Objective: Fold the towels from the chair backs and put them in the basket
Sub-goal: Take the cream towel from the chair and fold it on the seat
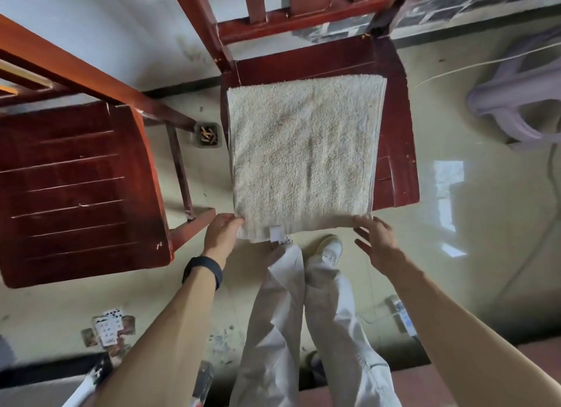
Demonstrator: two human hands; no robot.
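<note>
Head view: the towel [303, 157] lies flat on the seat of the chair [397, 163], seemingly doubled already, its near edge hanging just over the seat's front edge. The left hand [221, 233] pinches the near left corner. The right hand [376, 242], fingers spread and holding nothing, is at the near right corner, contact unclear. Folding seems in hand; the next move likely calls for gripping both near corners and carrying them to the far edge. No basket is in view. A small tub [208, 134] on the floor left of the seat holds short brownish sticks
</note>
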